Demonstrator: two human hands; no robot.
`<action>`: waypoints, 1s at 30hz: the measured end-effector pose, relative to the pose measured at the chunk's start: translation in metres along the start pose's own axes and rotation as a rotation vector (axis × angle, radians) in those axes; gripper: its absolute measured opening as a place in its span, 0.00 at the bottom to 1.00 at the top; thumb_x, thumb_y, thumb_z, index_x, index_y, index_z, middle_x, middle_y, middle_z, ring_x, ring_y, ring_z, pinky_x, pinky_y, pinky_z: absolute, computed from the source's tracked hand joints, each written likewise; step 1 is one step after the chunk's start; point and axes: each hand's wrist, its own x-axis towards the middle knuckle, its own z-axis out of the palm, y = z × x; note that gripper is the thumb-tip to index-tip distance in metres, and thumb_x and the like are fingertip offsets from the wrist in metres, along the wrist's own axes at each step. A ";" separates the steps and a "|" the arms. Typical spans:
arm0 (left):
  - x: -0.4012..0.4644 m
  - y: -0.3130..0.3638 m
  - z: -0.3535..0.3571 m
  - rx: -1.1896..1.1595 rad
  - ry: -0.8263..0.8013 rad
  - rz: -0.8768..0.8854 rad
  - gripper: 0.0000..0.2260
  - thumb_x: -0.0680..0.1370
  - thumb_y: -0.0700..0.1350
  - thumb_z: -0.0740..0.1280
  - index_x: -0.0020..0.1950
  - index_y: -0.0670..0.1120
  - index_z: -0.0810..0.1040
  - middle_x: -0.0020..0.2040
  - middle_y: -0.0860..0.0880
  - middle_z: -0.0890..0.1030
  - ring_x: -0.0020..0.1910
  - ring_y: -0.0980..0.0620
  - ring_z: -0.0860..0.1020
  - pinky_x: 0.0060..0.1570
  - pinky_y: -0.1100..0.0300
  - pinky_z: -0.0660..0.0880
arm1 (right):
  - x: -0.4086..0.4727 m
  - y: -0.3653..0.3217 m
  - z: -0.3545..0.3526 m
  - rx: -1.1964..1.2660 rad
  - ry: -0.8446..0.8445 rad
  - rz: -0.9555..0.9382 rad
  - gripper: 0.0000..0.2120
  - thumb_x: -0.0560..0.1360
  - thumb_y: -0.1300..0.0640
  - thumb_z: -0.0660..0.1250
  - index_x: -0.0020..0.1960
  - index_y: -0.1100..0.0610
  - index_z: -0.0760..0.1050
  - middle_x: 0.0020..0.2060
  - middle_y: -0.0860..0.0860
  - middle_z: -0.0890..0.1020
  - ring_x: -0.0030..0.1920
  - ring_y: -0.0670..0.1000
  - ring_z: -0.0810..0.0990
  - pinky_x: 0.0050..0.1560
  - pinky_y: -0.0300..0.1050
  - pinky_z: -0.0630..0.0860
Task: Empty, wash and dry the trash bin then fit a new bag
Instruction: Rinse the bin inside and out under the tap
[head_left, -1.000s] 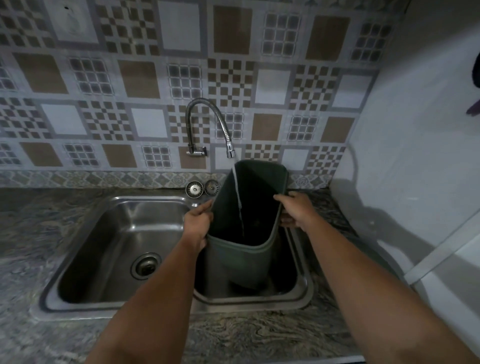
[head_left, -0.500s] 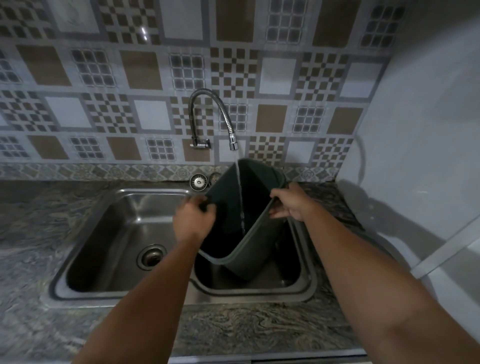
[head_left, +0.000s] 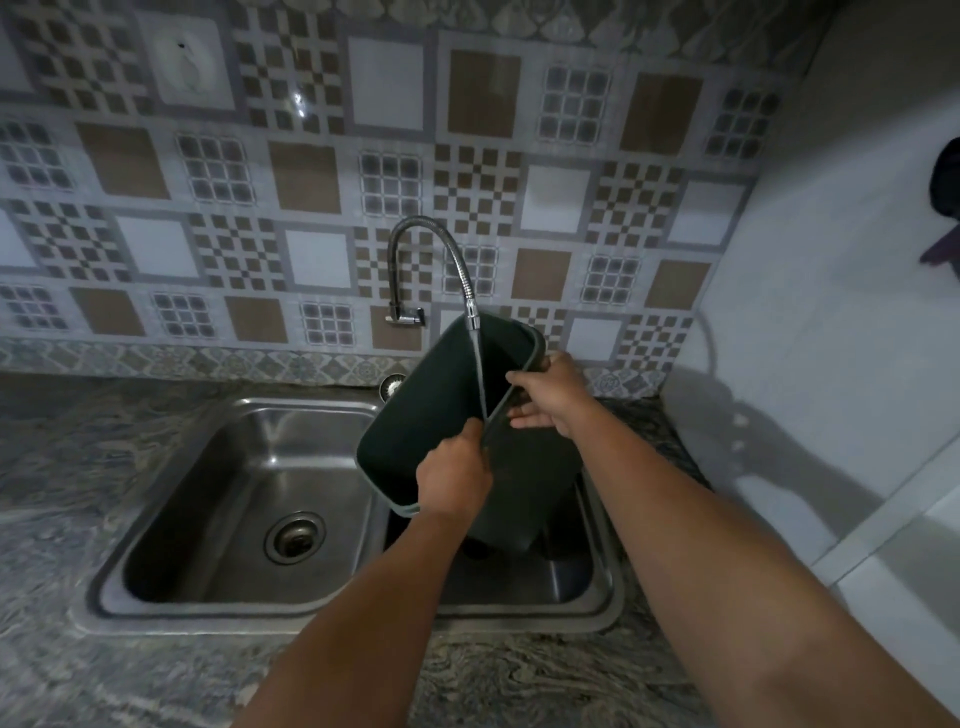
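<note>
Head view: the trash bin (head_left: 415, 431) is a dark green plastic tub with rounded corners and a paler lip round its mouth. It is tipped over so the opening faces left and toward the viewer, its base pointing down to the right — the inside shows as a dark, bare hollow. It is held up over the right-hand bowl of the steel double sink (head_left: 171, 519), its lower end hanging just inside that bowl; whether it touches the bottom cannot be told.

A thin stream of water (head_left: 480, 374) falls from the flexible tap (head_left: 447, 254) on the far wall and meets the bin at its right rim, between the two hands.

The left hand (head_left: 453, 480) is at the near edge of the bin's mouth, fingers curled round the rim and clamped on it. The right hand (head_left: 550, 392) is on the far right edge, thumb on the inner side of the rim and fingers down the outer wall — it too grips the bin. The hands are near each other, with the rim running between them.

A drain (head_left: 295, 537) sits in the left bowl, and the sink is set in a mottled grey counter (head_left: 78, 467).
</note>
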 end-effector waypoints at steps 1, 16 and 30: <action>0.000 0.001 0.000 -0.012 0.018 0.002 0.05 0.82 0.46 0.63 0.57 0.50 0.72 0.46 0.47 0.84 0.46 0.41 0.84 0.40 0.53 0.74 | 0.000 0.000 -0.004 0.004 -0.014 -0.011 0.08 0.81 0.58 0.71 0.54 0.55 0.72 0.52 0.61 0.83 0.46 0.60 0.87 0.48 0.60 0.86; 0.035 0.006 -0.037 -0.203 0.068 -0.034 0.04 0.81 0.50 0.65 0.52 0.51 0.78 0.43 0.48 0.83 0.44 0.42 0.82 0.43 0.47 0.80 | 0.026 0.133 -0.054 0.032 0.181 0.236 0.34 0.73 0.35 0.74 0.71 0.53 0.76 0.65 0.51 0.81 0.63 0.57 0.80 0.60 0.55 0.77; 0.057 0.010 -0.036 -0.299 -0.089 -0.103 0.03 0.79 0.49 0.68 0.50 0.53 0.82 0.40 0.53 0.84 0.42 0.51 0.82 0.49 0.48 0.82 | 0.031 0.221 -0.073 0.159 0.306 0.597 0.74 0.53 0.15 0.63 0.84 0.62 0.51 0.80 0.60 0.63 0.76 0.64 0.68 0.76 0.60 0.65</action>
